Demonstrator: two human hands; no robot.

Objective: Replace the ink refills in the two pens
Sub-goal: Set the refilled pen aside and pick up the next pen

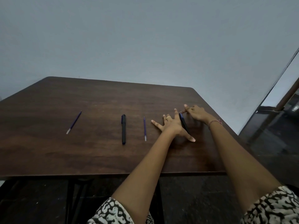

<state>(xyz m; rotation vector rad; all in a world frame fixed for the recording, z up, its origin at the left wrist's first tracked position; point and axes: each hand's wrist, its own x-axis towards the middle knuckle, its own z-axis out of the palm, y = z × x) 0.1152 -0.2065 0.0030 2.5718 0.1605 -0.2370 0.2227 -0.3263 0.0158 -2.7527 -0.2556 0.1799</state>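
On the table (pixel 97 97): two refills (pixel 74 122) (pixel 145 128), two pens (pixel 123 129) (pixel 183 122), one beneath the left hand (pixel 174 126).

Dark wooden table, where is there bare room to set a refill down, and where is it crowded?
Bare: the stretch between the slanted purple refill and the black pen, plus the near-edge strip of the dark wooden table. Crowded: to the right, where the second purple refill, left hand, dark blue pen and right hand sit close together.

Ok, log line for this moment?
left hand: spread flat beside blue pen | right hand: at its far end, grip unclear | black pen, left refill, centre refill: lying clear of hands
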